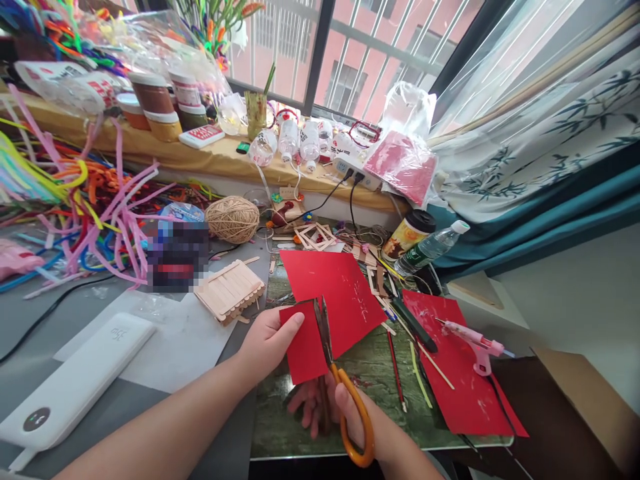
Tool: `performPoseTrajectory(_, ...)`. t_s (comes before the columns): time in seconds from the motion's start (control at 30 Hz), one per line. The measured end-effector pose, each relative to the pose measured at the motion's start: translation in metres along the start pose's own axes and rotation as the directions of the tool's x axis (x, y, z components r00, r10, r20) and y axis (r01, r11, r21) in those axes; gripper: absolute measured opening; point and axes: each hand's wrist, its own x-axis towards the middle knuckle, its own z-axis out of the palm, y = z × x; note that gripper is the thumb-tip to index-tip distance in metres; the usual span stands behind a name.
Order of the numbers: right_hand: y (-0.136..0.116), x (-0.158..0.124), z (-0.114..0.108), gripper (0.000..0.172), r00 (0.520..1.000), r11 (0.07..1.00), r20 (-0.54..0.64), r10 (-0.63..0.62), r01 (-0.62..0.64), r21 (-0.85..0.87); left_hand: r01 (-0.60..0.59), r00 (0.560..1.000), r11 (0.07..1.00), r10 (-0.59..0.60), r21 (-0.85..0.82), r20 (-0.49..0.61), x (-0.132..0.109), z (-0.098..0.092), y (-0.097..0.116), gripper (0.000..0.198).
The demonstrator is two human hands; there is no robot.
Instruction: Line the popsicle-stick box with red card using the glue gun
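A cluttered craft desk beneath a barred window is seen from above. The left hand is closed on a red paper piece, with the thumb on top and the fingers hidden beneath. The right hand is clenched through the orange loops of the scissors, whose blades appear slightly parted at the paper's right edge.

The left thumb is placed close to the blades, so a nick is judged possible if they are closed carelessly. The paper is supported on one side only, so it could buckle and the cut could wander or tear.

The paper is held between both hands, raised above the desk. A larger red sheet is seen just beyond the blades; whether it is joined to the piece cannot be told. A pink glue gun is seen lying well to the right of the right hand.
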Motion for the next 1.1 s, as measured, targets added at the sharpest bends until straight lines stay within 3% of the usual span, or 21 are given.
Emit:
performPoseTrajectory(0.1,0.003,0.003,-0.002,0.086,0.987,0.992,0.156,0.031,-0.049,0.112,-0.048,0.996,0.998,0.051,0.046,-0.067,-0.002,-0.001,0.0,0.046)
performPoseTrajectory(0.2,0.007,0.001,-0.004,0.085,0.958,0.974,0.285,0.018,-0.081,0.21,-0.1,0.964,0.994,0.11,0.052,-0.241,0.001,-0.002,-0.002,0.044)
performPoseTrajectory(0.3,0.014,-0.006,-0.004,0.083,0.937,0.956,0.348,-0.011,-0.092,0.278,-0.15,0.91,0.989,0.136,-0.005,-0.393,0.01,-0.003,-0.003,0.043)
performPoseTrajectory(0.43,0.02,-0.018,-0.002,0.077,0.943,0.946,0.331,-0.04,-0.071,0.317,-0.112,0.896,0.986,0.046,-0.123,-0.442,0.022,-0.007,-0.001,0.048)
performPoseTrajectory(0.5,0.018,-0.022,0.0,0.065,0.969,0.947,0.225,-0.103,0.026,0.321,-0.086,0.905,0.985,0.015,-0.148,-0.425,0.025,-0.007,0.001,0.049)
performPoseTrajectory(0.6,0.008,-0.018,-0.002,0.051,0.969,0.94,-0.118,-0.219,0.242,0.24,-0.032,0.931,0.988,-0.026,-0.151,-0.364,0.023,-0.006,0.002,0.051)
performPoseTrajectory(0.67,-0.001,-0.008,-0.006,0.045,0.883,0.928,-0.387,-0.265,0.343,0.147,0.028,0.954,0.991,-0.066,-0.132,-0.292,0.02,-0.003,0.003,0.052)
performPoseTrajectory(0.73,-0.008,0.005,-0.013,0.043,0.789,0.905,-0.552,-0.27,0.404,0.136,0.079,0.97,0.992,-0.099,-0.099,-0.222,0.017,0.0,0.002,0.05)
performPoseTrajectory(0.77,-0.011,0.013,-0.017,0.044,0.772,0.887,-0.58,-0.26,0.429,0.174,0.102,0.974,0.992,-0.115,-0.078,-0.196,0.015,0.002,0.002,0.049)
performPoseTrajectory(0.93,-0.01,0.043,-0.03,0.049,0.837,0.833,-0.498,-0.227,0.432,0.345,0.209,0.978,0.977,-0.208,0.037,-0.036,0.012,0.012,0.001,0.046)
performPoseTrajectory(1.1,0.0,0.051,-0.033,0.049,0.888,0.8,-0.41,-0.21,0.397,0.45,0.287,0.955,0.957,-0.288,0.029,0.066,0.014,0.014,-0.004,0.05)
